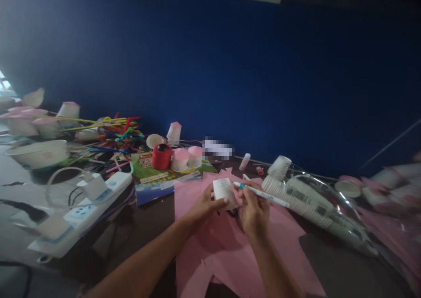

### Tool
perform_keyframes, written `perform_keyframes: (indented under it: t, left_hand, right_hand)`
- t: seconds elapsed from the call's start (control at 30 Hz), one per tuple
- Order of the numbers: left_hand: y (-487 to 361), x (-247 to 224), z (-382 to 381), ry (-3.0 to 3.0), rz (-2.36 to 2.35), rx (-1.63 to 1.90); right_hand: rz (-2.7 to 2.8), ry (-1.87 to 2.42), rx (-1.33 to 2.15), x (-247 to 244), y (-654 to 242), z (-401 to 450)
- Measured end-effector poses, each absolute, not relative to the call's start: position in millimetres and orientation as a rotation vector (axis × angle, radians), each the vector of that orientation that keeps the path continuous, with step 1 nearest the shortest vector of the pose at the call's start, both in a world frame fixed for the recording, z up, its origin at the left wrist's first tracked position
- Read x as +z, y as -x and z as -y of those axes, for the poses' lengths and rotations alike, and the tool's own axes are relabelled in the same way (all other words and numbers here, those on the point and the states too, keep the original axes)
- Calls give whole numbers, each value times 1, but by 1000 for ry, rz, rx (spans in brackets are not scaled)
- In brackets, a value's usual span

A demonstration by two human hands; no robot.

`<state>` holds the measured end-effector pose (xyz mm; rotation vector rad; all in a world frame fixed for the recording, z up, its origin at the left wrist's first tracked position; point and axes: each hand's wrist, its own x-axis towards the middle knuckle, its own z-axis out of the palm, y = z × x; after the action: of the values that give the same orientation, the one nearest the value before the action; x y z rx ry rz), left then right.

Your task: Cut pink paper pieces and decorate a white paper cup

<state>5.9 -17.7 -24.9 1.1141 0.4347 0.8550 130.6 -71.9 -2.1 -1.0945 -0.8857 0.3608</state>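
A white paper cup with faint teal lines on its side is gripped by my left hand, the thumb lying across its front. My right hand pinches a white marker pen with a teal tip end, which points at the cup's right side. Whether the tip touches the cup I cannot tell. Both hands are above pink paper sheets spread on the dark table. Part of a dark object, its kind unclear, shows just below the cup.
Left are a power strip, a bowl and pipe cleaners. Red thread and pink-topped cups stand on a colourful packet. A glue stick lies behind; bagged cups lie right. A blue wall rises behind.
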Motion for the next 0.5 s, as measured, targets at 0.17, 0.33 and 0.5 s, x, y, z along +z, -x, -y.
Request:
perform_keyframes:
  t: [0.17, 0.33, 0.5]
  left_hand:
    - [-7, -18, 19, -943, -336, 853]
    - [-7, -16, 16, -835, -374, 822]
    - [-8, -18, 16, -885, -304, 833]
  right_hand:
    - [777, 983, 474, -1, -134, 66]
    - [751, 1010, 500, -3, -135, 66]
    - [877, 1088, 583, -14, -132, 65]
